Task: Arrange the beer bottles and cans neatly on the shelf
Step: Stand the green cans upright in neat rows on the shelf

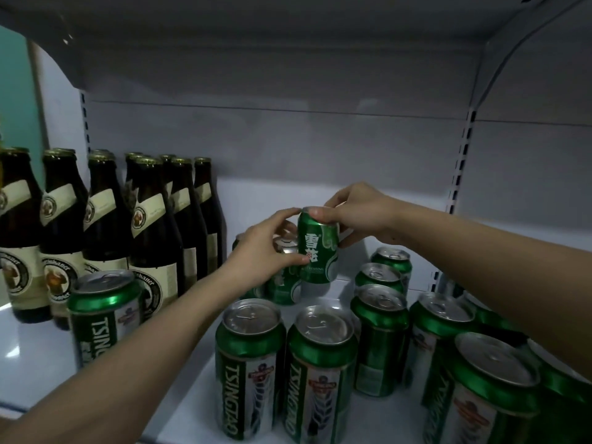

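head view: dark beer bottles (pixel 153 225) stand in rows at the left of the white shelf (pixel 38 347); green tsingtao cans (pixel 250 366) stand upright across the front and right. both hands hold one green snow can (pixel 318 248) raised near the back: the left hand (pixel 266 251) curls round its side, the right hand (pixel 355 216) pinches its top rim. grey back panel, dim light.

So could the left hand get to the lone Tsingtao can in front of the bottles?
Probably yes. The left hand grips a green Snow beer can with the right hand, so it must let go first. The Tsingtao can stands beside that forearm, nothing between.
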